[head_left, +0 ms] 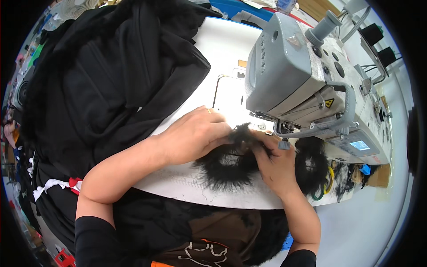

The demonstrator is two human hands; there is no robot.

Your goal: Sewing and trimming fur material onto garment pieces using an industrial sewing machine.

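My left hand [200,135] has its fingers closed on a piece of fluffy black fur trim [229,173] on the white sewing table [178,180], just left of the needle area. My right hand [275,162] pinches the same trim from the right, with its fingertips beside the lit presser foot [262,126] and partly hidden by fur. The grey industrial sewing machine [284,66] stands over the work at the upper right. Another piece of black fur [310,169] lies to the right of my right hand.
A large heap of black fabric [102,75] covers the left of the table. More dark cloth [169,222] hangs below the front edge. Thread cones [373,33] stand at the upper right. Yellow and green loops [328,180] and a small blue item [365,169] lie at the right.
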